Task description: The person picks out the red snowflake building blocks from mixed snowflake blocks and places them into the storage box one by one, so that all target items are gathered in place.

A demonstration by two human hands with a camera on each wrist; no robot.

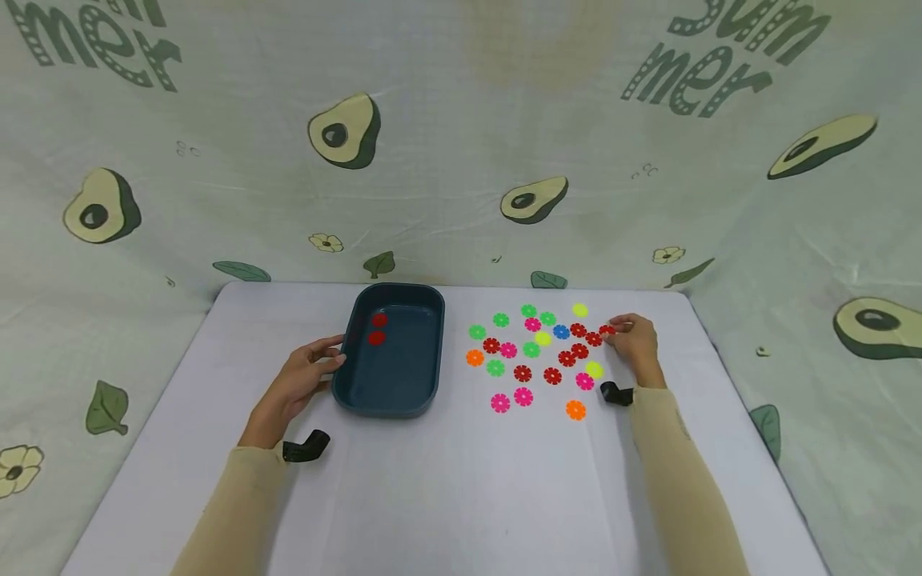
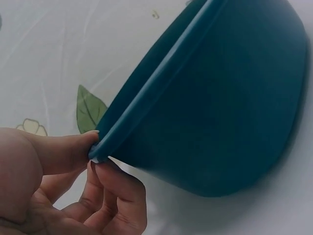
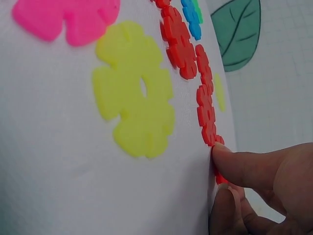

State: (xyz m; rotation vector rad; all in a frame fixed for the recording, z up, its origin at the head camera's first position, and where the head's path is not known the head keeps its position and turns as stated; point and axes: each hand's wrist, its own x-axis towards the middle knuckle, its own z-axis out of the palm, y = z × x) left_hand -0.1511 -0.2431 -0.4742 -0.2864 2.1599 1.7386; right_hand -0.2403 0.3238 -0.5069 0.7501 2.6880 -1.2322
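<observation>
Head view has the left hand (image 1: 298, 380) pinching the rim of a dark blue-green, round-cornered plastic tray (image 1: 399, 372) on a white, cloth-topped table (image 1: 461, 496); well to its right, the right hand (image 1: 635, 340) pinches a small, flat, red plastic disc (image 1: 607, 329) near other red discs (image 1: 594, 339); two more red pieces (image 1: 378, 320) lie inside the tray; the pinched disc is thin, so a weak pinch might let it slip, or it might bump its neighbours if dragged; a hard tug on the rim could tip the tray; its sides look smooth and stiff, with a rounded lip; right wrist view shows a yellow plastic disc (image 3: 129, 90) with petal-like edges, slits and a middle hole.
</observation>
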